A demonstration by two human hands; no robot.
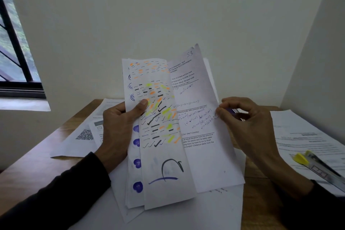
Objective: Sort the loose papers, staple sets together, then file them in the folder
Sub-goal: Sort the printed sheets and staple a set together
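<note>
Your hands hold 1 paper sheaf upright above the wooden table.
Your left hand grips its left edge; your right hand pinches the printed sheet.

Two bare hands show, left hand at 9 o'clock, right hand at 3 o'clock; both forearms wear long dark sleeves, left sleeve and right sleeve, reaching the wrists; no rings visible.
</note>
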